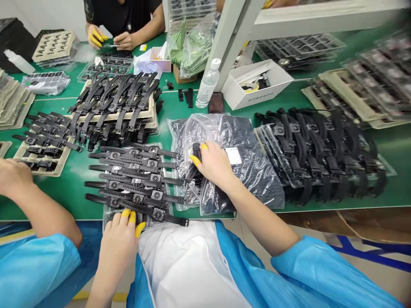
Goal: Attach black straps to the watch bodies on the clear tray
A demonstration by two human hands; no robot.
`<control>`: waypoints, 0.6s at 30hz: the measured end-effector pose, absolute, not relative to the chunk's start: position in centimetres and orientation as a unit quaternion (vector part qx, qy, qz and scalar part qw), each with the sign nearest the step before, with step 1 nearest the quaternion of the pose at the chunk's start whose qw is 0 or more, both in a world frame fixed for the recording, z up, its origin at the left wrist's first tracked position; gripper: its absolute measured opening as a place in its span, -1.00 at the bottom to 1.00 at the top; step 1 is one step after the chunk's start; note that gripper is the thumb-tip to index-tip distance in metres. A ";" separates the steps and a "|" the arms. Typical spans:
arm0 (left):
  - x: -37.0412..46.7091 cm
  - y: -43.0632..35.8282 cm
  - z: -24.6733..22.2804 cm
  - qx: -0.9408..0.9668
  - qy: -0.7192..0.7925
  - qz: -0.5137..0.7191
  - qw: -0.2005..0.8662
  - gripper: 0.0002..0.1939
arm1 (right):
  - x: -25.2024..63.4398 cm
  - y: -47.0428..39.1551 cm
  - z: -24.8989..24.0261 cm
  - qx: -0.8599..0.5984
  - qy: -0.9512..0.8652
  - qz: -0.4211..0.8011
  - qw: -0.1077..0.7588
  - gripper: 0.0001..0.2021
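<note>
My left hand, with yellow finger covers, is at the near edge of a clear tray of black watches with straps. Its fingers bend over the tray's front corner, and what lies under them is hidden. To the right, my right hand reaches into the open mouth of a clear plastic bag full of black straps. Thumb and forefinger, both in yellow covers, close on a black strap. A white label is on the bag.
Stacked watch trays stand behind; more lie at right. A bottle, a phone and a white box sit beyond the bag. A co-worker's arm is at left; another person sits opposite.
</note>
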State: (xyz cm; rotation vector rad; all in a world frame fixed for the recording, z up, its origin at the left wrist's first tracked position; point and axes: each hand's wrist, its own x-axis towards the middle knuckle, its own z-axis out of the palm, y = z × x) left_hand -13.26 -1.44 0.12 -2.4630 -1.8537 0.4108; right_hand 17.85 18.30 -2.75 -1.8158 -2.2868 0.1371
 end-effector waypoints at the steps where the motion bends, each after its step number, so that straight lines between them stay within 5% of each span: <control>1: -12.9 -1.3 0.2 -0.789 -0.597 0.143 0.022 -0.87 | 17.6 19.0 -2.9 -0.631 -0.769 0.037 0.097 -0.61; 10: -13.9 -1.2 -2.3 -0.820 -0.561 0.078 0.083 -0.74 | 17.0 21.3 -3.9 -0.647 -0.746 0.095 0.126 -0.79; 18: -16.6 -1.3 -1.7 -0.810 -0.573 -0.126 -0.014 -0.76 | 18.2 18.9 -1.7 -0.479 -0.512 0.533 0.473 -0.79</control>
